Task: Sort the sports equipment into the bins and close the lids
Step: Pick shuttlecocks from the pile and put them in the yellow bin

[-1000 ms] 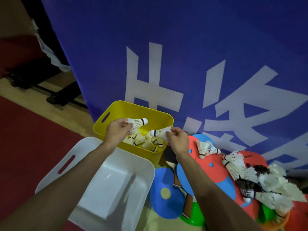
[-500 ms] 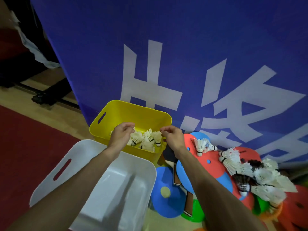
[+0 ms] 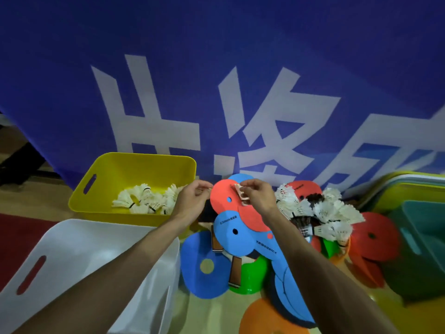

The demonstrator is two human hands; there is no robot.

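Sorting step in hand: shuttlecocks go into the yellow bin [image 3: 120, 169], centre left, which already holds a heap [image 3: 142, 198] of them.

- Right hand [image 3: 261, 197], frame centre: thumb and fingertips pinch one shuttlecock [image 3: 241, 196] just over the red disc [image 3: 221, 196].
- Left hand [image 3: 191, 201], beside it near the bin's right end: fingers curled, thumb against forefinger. A thin pale sliver shows at the tips; I cannot tell whether it grips anything.
- Next move, as I judge it: carry the shuttlecock left over the rim and drop it, then go back for the loose pile [image 3: 322, 210] right of centre.
- White bin [image 3: 72, 237] sits lower left.
- Teal bin [image 3: 423, 227] is cut off at the right edge. What look like stacked lids [image 3: 414, 182] above it are blurred.
- Paddles are mostly buried under discs; only handles [image 3: 235, 271] show.
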